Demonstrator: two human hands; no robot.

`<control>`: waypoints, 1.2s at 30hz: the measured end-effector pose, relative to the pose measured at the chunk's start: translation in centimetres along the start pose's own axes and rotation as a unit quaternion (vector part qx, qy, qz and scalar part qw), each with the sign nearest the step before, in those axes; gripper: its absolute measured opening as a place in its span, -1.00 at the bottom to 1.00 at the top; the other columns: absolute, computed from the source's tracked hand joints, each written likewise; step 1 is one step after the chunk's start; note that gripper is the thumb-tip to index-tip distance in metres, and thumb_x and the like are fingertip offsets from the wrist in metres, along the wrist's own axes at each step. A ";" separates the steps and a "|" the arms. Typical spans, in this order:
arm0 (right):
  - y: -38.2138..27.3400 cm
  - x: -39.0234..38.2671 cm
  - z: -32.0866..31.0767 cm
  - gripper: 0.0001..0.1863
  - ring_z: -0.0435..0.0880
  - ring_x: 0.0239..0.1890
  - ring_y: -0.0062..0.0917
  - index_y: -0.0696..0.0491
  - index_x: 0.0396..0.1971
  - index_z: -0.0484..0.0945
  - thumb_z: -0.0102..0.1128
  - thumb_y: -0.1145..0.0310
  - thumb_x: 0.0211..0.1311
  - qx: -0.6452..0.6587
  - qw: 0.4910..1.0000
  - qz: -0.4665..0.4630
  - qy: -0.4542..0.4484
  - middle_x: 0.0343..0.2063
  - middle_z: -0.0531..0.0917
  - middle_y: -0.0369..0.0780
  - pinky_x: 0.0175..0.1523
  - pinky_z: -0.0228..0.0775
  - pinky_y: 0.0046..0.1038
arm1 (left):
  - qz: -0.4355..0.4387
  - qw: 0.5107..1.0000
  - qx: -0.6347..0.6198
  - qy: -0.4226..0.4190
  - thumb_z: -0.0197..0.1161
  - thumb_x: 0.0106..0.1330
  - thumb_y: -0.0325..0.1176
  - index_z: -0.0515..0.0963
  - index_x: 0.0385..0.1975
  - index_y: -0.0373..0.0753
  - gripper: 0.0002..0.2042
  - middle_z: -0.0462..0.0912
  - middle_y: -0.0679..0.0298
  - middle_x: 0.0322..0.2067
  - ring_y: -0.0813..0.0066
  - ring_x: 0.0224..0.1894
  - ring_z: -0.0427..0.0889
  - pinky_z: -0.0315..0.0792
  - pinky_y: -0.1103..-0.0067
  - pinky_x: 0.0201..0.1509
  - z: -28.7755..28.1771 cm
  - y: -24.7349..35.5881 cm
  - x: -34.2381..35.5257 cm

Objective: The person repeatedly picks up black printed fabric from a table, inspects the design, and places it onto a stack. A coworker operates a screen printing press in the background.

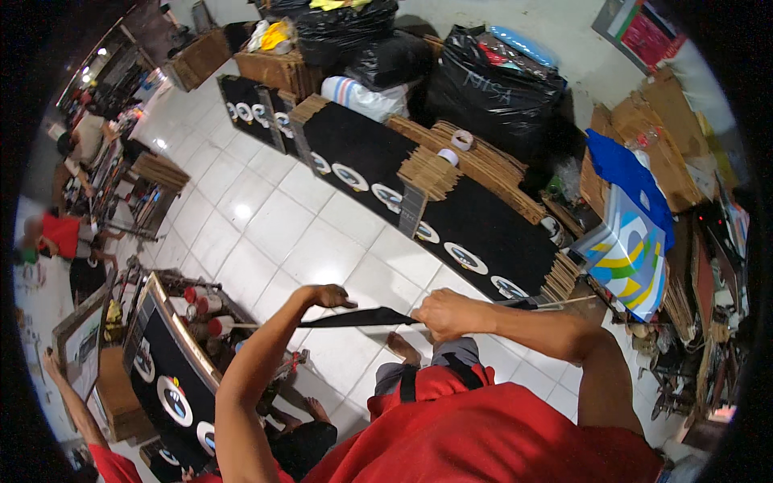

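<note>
A strip of black fabric (362, 317) spans the space in front of my body, above the tiled floor. My right hand (444, 314) is closed in a fist around its right end. Over its left half hovers my left hand (326, 296), fingers loosely bent and apart; a small gap shows between it and the fabric. A thin pale rod (568, 303) sticks out to the right past my right forearm. Whether it joins the fabric is hidden behind that arm.
A long row of black panels (362, 149) with white round prints crosses ahead, bearing cardboard stacks (431, 173) and a tape roll (462, 140). Black bags (495, 84) stand behind. At left are another printed panel (173, 378) and a co-worker's arm (72, 402). Cardboard (656, 121) leans at right.
</note>
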State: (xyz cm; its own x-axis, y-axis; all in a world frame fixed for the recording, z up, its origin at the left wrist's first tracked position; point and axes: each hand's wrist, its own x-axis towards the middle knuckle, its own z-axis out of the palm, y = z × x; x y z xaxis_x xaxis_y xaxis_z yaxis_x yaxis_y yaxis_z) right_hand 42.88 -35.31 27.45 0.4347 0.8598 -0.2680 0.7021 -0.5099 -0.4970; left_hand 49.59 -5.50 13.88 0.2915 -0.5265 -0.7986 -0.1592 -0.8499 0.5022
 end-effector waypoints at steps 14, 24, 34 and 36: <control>3.7 -12.6 3.0 -0.75 0.60 -0.39 -0.04 0.27 -0.41 0.53 0.13 0.43 -0.14 0.053 0.984 0.163 -0.038 -0.34 0.54 0.15 -0.29 0.43 -0.12 | 0.101 0.982 0.158 0.006 0.32 -0.12 -0.19 0.61 -0.42 -0.24 -0.70 0.63 0.06 -0.39 0.12 -0.32 0.60 0.47 0.32 -0.22 4.0 9.5 16.9; 13.2 -16.1 12.0 -0.77 0.58 -0.42 -0.03 0.21 -0.43 0.54 0.08 0.50 -0.20 0.074 0.967 0.232 0.072 -0.57 0.57 0.07 -0.30 0.39 -0.08 | 0.118 0.806 0.146 0.561 0.19 -0.09 -0.41 0.48 -0.45 -0.27 -0.82 0.44 0.11 -0.17 0.20 -0.01 0.38 0.18 0.30 0.09 8.1 20.4 4.4; 21.8 -15.0 19.6 -0.81 0.59 -0.35 -0.04 0.18 -0.42 0.50 0.07 0.47 -0.12 0.080 0.925 0.351 0.120 -0.49 0.60 0.05 -0.20 0.40 -0.11 | -0.302 0.867 -0.274 0.286 0.32 -0.01 -0.07 0.47 -0.14 -0.22 -0.52 0.52 0.05 -0.12 0.11 -0.03 0.48 0.38 0.34 0.01 42.4 14.1 9.7; 24.2 -14.1 21.4 -0.82 0.60 -0.35 -0.05 0.18 -0.42 0.50 0.08 0.47 -0.10 0.071 0.920 0.356 0.146 -0.49 0.61 0.05 -0.20 0.40 -0.11 | -0.344 0.855 -0.324 0.213 0.34 -0.06 -0.01 0.50 -0.21 -0.26 -0.50 0.60 -0.02 -0.27 0.07 -0.13 0.56 0.42 0.30 -0.07 50.8 14.1 8.7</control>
State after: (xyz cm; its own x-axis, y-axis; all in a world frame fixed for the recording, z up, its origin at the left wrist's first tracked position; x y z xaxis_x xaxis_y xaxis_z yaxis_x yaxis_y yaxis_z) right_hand 41.63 -59.19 1.56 0.9033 0.2549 -0.3449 0.1093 -0.9145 -0.3895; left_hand 1.96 -23.06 -2.81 0.4438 0.2663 -0.8556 0.7048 -0.6934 0.1498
